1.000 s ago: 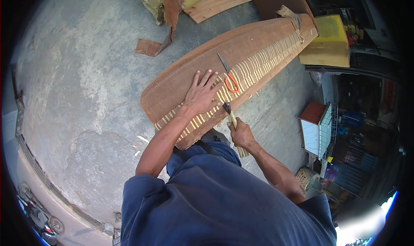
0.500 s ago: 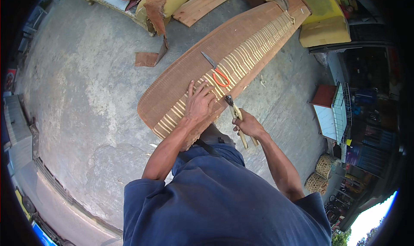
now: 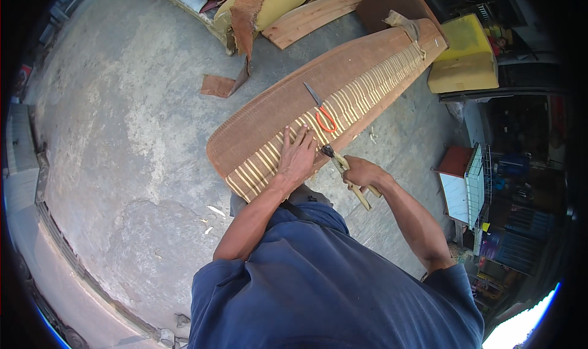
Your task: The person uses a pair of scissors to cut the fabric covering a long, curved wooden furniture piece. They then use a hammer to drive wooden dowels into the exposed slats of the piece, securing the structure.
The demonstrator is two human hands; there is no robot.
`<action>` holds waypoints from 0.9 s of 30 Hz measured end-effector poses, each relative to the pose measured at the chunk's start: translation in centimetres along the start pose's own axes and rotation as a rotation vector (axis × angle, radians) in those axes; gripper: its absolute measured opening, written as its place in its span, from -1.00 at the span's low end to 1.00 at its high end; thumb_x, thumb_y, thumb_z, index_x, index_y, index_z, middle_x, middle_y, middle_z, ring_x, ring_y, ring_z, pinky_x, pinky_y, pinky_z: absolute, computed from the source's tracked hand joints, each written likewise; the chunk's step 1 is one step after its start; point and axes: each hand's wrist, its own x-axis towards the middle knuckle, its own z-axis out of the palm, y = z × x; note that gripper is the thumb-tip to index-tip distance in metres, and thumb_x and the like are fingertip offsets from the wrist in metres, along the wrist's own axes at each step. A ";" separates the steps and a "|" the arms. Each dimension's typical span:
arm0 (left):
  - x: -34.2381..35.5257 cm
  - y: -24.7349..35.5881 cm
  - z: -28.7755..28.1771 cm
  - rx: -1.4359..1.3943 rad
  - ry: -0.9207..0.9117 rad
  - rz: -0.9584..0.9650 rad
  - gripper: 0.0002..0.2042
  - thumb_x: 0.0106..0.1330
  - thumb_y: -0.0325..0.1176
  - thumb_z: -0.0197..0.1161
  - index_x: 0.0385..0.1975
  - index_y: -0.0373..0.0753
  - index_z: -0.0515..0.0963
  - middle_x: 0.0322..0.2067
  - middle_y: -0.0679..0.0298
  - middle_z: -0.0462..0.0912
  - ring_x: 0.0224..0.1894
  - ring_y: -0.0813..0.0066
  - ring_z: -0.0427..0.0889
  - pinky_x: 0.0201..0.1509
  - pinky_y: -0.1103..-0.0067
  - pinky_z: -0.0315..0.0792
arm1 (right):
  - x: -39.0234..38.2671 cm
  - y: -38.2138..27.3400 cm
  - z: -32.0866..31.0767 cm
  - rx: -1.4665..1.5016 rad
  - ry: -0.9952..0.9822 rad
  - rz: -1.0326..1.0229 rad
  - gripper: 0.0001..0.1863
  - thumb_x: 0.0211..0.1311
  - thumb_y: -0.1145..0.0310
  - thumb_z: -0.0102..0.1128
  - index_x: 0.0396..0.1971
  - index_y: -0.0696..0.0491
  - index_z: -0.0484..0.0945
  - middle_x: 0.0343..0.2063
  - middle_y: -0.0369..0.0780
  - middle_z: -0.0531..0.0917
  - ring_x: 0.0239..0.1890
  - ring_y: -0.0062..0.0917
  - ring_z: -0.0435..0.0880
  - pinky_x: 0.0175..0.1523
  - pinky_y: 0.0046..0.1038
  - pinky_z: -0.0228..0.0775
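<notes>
A long, tapered brown panel (image 3: 257,141) with a band of pale strips along it lies across my lap area and over the floor. My left hand (image 3: 297,153) rests on the striped band with fingers spread and bent slightly. My right hand (image 3: 361,172) grips a pair of pincers (image 3: 340,166) with pale handles and a black head, which is at the panel's lower edge just right of my left fingers. Orange-handled scissors (image 3: 324,117) lie on the panel above my left hand, blades pointing up-left. Whether the pincers' jaws hold a strip is too small to tell.
Yellow cushions (image 3: 462,73), curved boards (image 3: 306,18) and a heap of torn upholstery (image 3: 245,15) sit at the back. A wire rack with a white-and-red box (image 3: 453,196) stands at right. Grey concrete floor (image 3: 116,153) surrounds the panel, with pale scraps lying on it.
My left hand has shifted slightly along the band, its fingers more bent. The pincers have angled up-left, their handles spreading apart. The view has shifted.
</notes>
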 end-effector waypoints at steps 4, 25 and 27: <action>0.1 0.3 0.3 0.174 -0.014 0.085 -0.67 0.39 -0.28 0.11 -0.02 -0.38 0.63 0.27 0.05 0.49 0.45 0.04 0.32 0.46 -0.28 0.08 | 0.7 1.5 0.7 0.045 0.032 -0.007 -0.65 0.29 0.33 0.15 0.03 0.13 0.46 -0.28 -0.12 0.71 -0.27 -0.41 0.78 -0.31 -0.29 0.76; -0.1 -1.2 1.5 0.005 0.116 0.172 -0.75 0.40 -0.21 0.27 -0.03 -0.14 0.66 0.10 0.32 0.61 0.27 0.31 0.47 0.46 -0.04 0.12 | 3.3 5.2 -0.9 0.183 0.044 -0.092 -0.69 0.32 0.42 0.07 0.01 0.19 0.42 -0.30 -0.12 0.66 -0.37 -0.36 0.79 -0.33 -0.24 0.73; -0.3 -1.6 1.9 -0.043 0.149 0.165 -0.79 0.40 -0.21 0.27 -0.09 -0.13 0.68 0.07 0.35 0.63 0.24 0.34 0.49 0.46 -0.03 0.12 | 3.1 3.7 -2.8 0.118 0.004 -0.085 -0.60 0.24 0.49 -0.02 0.07 0.31 0.40 -0.26 0.03 0.68 -0.39 -0.28 0.80 -0.38 -0.20 0.71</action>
